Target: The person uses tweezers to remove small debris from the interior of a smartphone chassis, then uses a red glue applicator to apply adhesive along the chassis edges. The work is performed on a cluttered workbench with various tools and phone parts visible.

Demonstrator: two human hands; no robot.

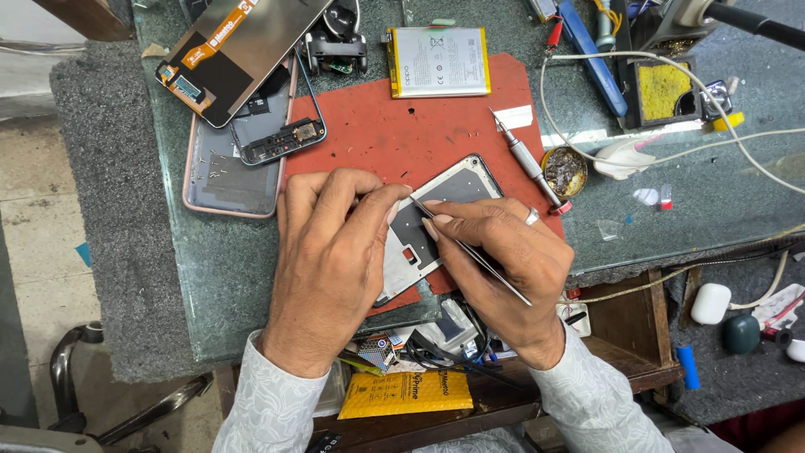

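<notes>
Far left: 1 pink-edged phone back cover [220, 176], flat, grey inside, lying on the green stone-look bench top [226, 268]. On top of it 1 dark phone chassis [281, 126] w/ circuit bits showing, and 1 display panel [243, 46], glossy, w/ orange flex strips, leaning across both.

Centre: 1 red rubber mat [402, 126], matte, rough-cut edges. 1 flat battery [438, 61], white face w/ yellow border, sitting at the mat's top edge, half off it.

Left hand [331, 264] is pressing down on 1 phone mid-frame [436, 210], silvery-grey metal plate w/ rounded corners and a small cutout, lying tilted on the mat's lower part near the bench's front edge. Fingers curled, tips holding the frame's left side flat.

Right hand [503, 260] is pinching 1 pair of thin metal tweezers [470, 250], fingers narrow round the shaft, tip touching the frame near the left thumb. 1 ring on a finger.

Right of frame: 1 precision screwdriver [524, 159], steel shaft, red end cap, lying diagonal off the mat edge. Just beside it 1 round tin [563, 170] of brassy wire wool. 1 white cable [671, 155] is looping over the bench. 1 yellow sponge [662, 88] in a black square holder, top right.

Below bench: cluttered wooden drawer [620, 335], 1 yellow padded pouch [407, 394].
</notes>
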